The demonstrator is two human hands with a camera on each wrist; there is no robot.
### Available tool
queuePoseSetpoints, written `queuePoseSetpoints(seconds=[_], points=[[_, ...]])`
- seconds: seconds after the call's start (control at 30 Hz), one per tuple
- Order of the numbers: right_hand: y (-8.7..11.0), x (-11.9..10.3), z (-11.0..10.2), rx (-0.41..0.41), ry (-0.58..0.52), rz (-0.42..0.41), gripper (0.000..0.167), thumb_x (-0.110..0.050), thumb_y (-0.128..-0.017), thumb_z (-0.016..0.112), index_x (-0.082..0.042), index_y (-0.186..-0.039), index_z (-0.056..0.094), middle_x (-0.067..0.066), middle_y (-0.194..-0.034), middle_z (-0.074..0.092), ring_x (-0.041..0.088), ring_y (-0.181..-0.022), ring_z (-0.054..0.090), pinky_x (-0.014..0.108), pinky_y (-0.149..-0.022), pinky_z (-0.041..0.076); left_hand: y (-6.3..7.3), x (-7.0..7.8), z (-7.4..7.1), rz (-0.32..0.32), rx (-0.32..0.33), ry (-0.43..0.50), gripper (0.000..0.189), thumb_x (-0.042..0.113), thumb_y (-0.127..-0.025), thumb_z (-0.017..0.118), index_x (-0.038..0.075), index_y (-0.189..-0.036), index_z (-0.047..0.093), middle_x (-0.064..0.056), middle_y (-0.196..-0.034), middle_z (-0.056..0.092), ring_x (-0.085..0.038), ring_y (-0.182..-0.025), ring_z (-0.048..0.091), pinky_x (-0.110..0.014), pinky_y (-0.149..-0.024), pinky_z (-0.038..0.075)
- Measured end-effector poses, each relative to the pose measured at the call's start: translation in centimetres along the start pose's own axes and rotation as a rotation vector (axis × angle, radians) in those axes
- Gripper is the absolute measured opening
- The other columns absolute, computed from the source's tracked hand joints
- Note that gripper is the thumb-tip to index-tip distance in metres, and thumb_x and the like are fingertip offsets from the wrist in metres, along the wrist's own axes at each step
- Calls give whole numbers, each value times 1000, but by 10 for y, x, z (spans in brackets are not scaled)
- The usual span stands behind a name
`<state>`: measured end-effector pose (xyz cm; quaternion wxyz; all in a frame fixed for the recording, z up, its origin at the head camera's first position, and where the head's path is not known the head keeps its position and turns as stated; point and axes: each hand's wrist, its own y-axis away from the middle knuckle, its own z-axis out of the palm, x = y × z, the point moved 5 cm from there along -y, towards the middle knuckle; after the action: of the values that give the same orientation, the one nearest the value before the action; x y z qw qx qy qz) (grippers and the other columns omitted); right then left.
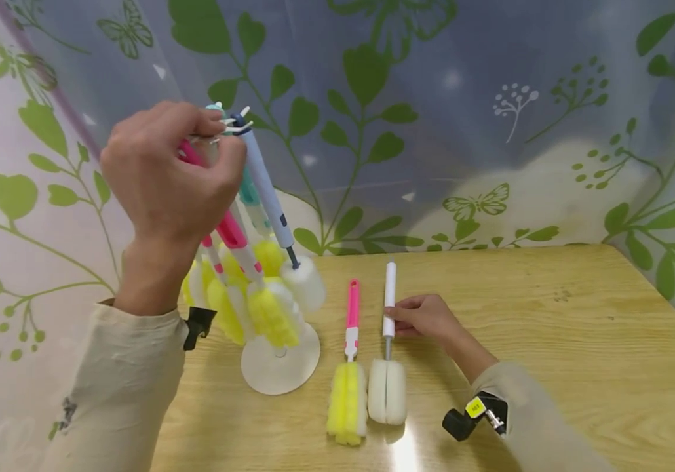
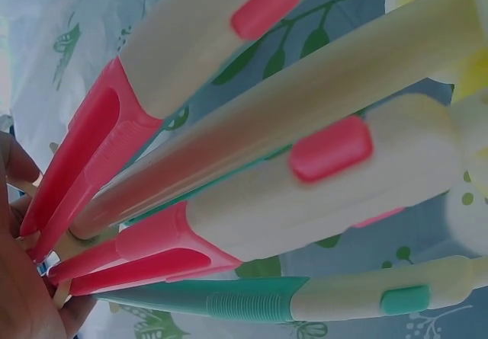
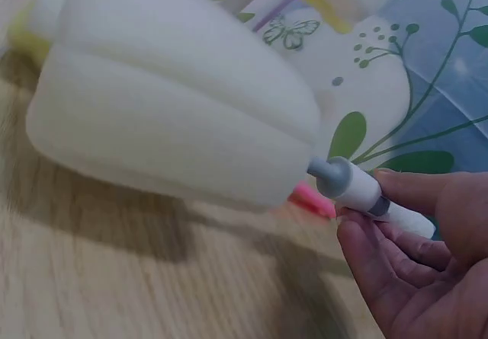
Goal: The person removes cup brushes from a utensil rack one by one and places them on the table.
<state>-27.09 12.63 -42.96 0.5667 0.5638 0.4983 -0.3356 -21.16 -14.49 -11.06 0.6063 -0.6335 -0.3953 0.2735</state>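
Note:
At the upper left in the head view, my left hand (image 1: 166, 157) holds the top of a white rack with small hooks, its round base (image 1: 281, 367) on the table. Several sponge brushes hang there, including a pale blue-handled brush (image 1: 265, 180) with a white head. Close up in the left wrist view are pink-and-white brush handles (image 2: 328, 152) and a green-and-white one (image 2: 236, 299). My right hand (image 1: 428, 318) pinches the handle of a white sponge brush (image 1: 387, 393) between thumb and fingers. Beside it lies a pink-handled brush (image 1: 346, 406) with a yellow-and-white head.
The wooden table (image 1: 550, 354) reaches back to a curtain (image 1: 461, 144) printed with green leaves and butterflies. The rack stands left of the two lying brushes, its hanging heads overlapping the base in the head view.

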Motion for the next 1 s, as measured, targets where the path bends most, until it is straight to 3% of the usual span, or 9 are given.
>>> queuePoseSetpoints(seconds=[0.3, 0.43, 0.67, 0.83, 1.0], points=[[-1, 15, 8, -28, 41, 31, 33, -15, -85, 71, 10, -105, 64, 11, -80, 70, 15, -67, 67, 31, -65, 56, 0, 1, -3, 3, -5, -79, 28, 21, -70, 49, 8, -66, 73, 0, -68, 70, -25, -53, 55, -31, -59, 32], [-1, 18, 10, -31, 43, 27, 34, -13, -85, 71, 12, -107, 63, 12, -79, 70, 15, -66, 67, 30, -63, 56, -1, 3, -3, 19, -23, -93, 29, 20, -70, 47, 9, -68, 74, 0, -70, 71, -26, -51, 55, -28, -53, 24], [-1, 23, 15, -42, 92, 28, 28, -15, -85, 71, 8, -100, 67, 9, -75, 69, 15, -63, 66, 30, -60, 55, -2, 5, -3, 34, -67, -95, 28, 18, -69, 45, 8, -63, 70, -1, -69, 70, -26, -45, 46, -34, -46, 17], [0, 21, 16, -40, 124, 15, 27, -17, -85, 71, 6, -98, 68, 8, -73, 68, 15, -62, 66, 30, -60, 55, -2, 6, -2, 44, -84, -85, 26, 16, -67, 43, 8, -61, 68, 1, -71, 71, -25, -46, 49, -34, -47, 17], [0, 20, 15, -44, 136, 5, 28, -19, -86, 71, 6, -98, 69, 9, -74, 68, 15, -63, 66, 31, -61, 55, -3, 7, -2, 53, -96, -53, 33, 14, -68, 43, 8, -71, 75, -2, -73, 72, -25, -50, 51, -33, -49, 20]])
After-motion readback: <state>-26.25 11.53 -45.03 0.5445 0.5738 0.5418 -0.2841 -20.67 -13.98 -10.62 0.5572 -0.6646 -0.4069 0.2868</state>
